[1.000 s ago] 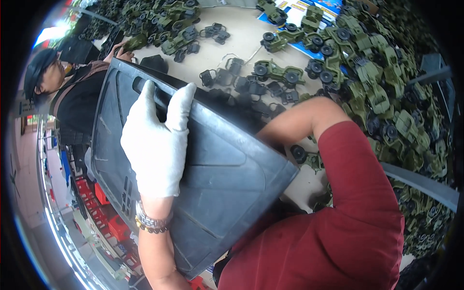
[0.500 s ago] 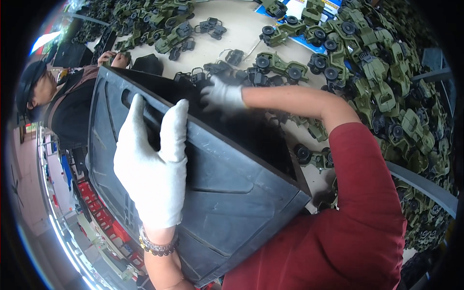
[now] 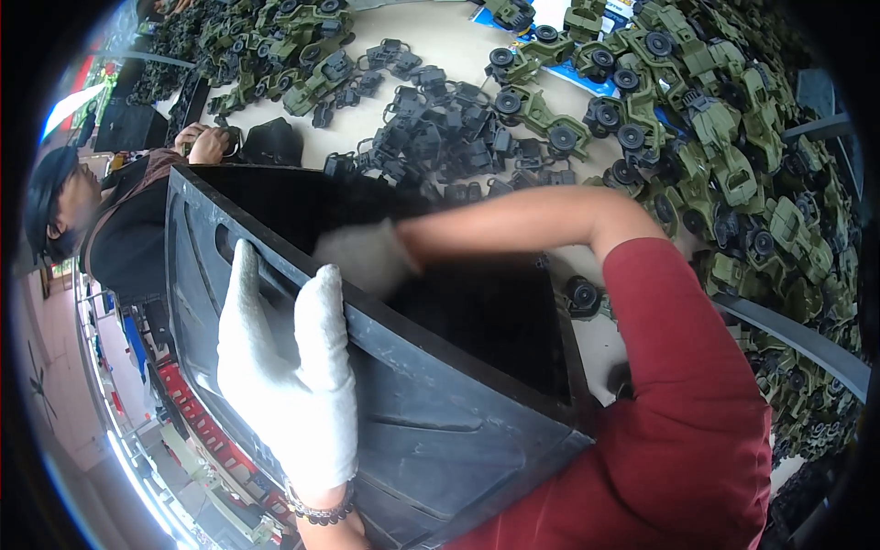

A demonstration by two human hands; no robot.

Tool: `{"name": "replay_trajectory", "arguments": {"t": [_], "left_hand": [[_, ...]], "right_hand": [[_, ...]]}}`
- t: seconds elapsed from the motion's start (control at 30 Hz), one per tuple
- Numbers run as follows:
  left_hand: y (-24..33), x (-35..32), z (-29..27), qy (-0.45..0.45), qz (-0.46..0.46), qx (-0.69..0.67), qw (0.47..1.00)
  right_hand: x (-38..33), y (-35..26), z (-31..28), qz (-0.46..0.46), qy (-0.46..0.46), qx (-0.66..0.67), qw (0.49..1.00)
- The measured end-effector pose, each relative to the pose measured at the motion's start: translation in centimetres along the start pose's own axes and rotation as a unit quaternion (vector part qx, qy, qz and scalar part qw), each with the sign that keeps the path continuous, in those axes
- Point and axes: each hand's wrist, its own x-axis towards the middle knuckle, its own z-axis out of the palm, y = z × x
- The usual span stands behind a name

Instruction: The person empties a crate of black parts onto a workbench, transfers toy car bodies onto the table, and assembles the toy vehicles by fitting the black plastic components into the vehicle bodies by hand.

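A deep black plastic crate (image 3: 412,403) is tilted, its mouth facing the table. My left hand (image 3: 293,367), in a white glove, grips the crate's near wall by the handle slot; some of its fingers are hidden there. Reaching down inside the crate is my right hand (image 3: 362,257), also gloved, its fingers smeared by motion and partly lost in the dark. Whether it holds anything cannot be seen. Just beyond the crate's far rim, a heap of small black plastic parts (image 3: 440,124) lies on the pale table.
Olive-green toy vehicles (image 3: 724,137) are piled high along the right, with more toy vehicles (image 3: 284,55) at the far left. A grey metal bar (image 3: 797,344) crosses the right side. At the left a person in a dark cap (image 3: 128,211) works with bare hands (image 3: 203,142).
My right hand has moved from the far rim down into the crate. Many more black parts now lie on the table. The crate's far-left end has dropped slightly, with my left hand still on it.
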Motion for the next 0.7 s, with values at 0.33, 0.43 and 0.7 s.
{"name": "replay_trajectory", "arguments": {"t": [0.33,0.43,0.7], "left_hand": [[0.0,0.3,0.8,-0.016,0.0,-0.002,1.0],[-0.1,-0.4,-0.5,-0.012,0.012,0.024,1.0],[0.2,-0.3,0.5,-0.034,0.005,-0.022,0.999]], "right_hand": [[0.5,0.2,6.4,0.07,-0.291,0.035,0.954],[0.9,-0.2,4.6,0.044,-0.336,-0.07,0.938],[-4.2,3.0,-2.6,0.087,-0.378,-0.141,0.911]]}}
